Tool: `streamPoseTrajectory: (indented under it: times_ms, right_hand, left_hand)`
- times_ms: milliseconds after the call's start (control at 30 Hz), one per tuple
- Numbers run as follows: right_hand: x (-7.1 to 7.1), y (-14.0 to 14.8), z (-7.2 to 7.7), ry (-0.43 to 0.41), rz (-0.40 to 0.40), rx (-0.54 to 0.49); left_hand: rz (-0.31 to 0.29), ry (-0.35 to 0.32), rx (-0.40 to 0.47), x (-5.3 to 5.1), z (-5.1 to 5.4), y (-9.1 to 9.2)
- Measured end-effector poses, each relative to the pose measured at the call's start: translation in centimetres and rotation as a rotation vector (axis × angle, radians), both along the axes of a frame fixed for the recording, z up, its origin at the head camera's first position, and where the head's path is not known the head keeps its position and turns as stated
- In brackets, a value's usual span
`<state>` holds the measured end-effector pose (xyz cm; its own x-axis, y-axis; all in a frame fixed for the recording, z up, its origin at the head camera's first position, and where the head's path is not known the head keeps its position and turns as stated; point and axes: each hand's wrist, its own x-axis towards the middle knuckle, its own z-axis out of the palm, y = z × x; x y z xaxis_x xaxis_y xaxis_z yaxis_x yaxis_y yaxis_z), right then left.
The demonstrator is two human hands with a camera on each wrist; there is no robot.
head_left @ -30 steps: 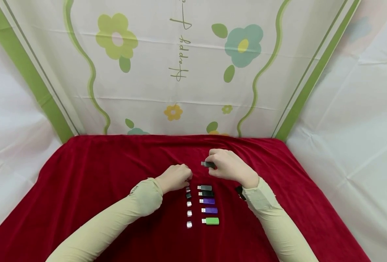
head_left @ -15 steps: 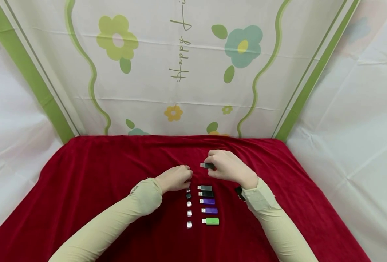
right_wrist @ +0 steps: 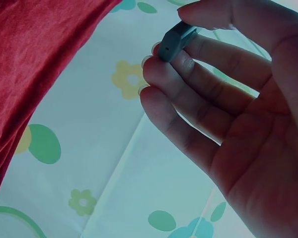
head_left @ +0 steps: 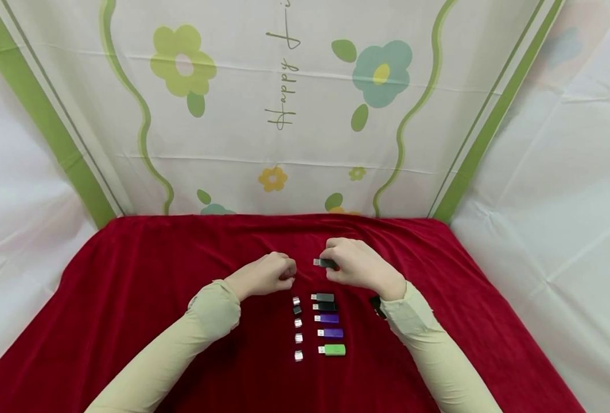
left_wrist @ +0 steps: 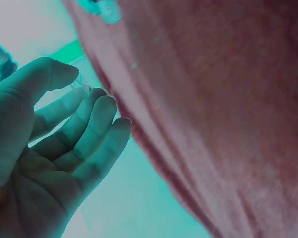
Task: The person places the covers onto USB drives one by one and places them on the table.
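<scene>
Beyond the far end of the stick row [head_left: 327, 318], the right grip [head_left: 360, 265] pinches a dark USB stick [head_left: 327, 263] — partly hidden — while the left grip [head_left: 264, 275] pinches a clear piece [left_wrist: 81, 83], barely visible

Long sleeves in a pale, faintly greenish cream cover both arms. The left sleeve [head_left: 162, 347], toward the left edge of the red cloth [head_left: 103, 287], gathers into a puffy, wrinkled cuff [head_left: 214, 310]; the right sleeve [head_left: 451, 350], toward the right edge, is bunched at the wrist. Beside it shows a small black piece [head_left: 376, 306], perhaps a strap or mount. Left hand [head_left: 263, 275] and right hand [head_left: 361, 264] are bare.
</scene>
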<state>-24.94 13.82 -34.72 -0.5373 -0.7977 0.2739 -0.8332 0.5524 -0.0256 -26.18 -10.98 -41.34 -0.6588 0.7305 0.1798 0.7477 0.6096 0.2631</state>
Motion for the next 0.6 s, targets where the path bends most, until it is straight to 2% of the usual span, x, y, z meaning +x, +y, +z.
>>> streamPoseTrajectory:
  times_ms: [300,433,600]
  right_hand:
    - [0.7,-0.2,0.5,0.055,0.006,0.007]
    - [1.4,-0.4,0.8,0.117,0.031,-0.01]
    - [2.2,-0.6,1.2,0.185,0.072,-0.044]
  left_hand:
    - [0.057,0.002,0.167,1.0,2.5,-1.5]
    - [0.061,0.054,0.27,1.9,3.9,-1.7]
    - [0.045,0.164,0.361,3.2,5.0,-1.5]
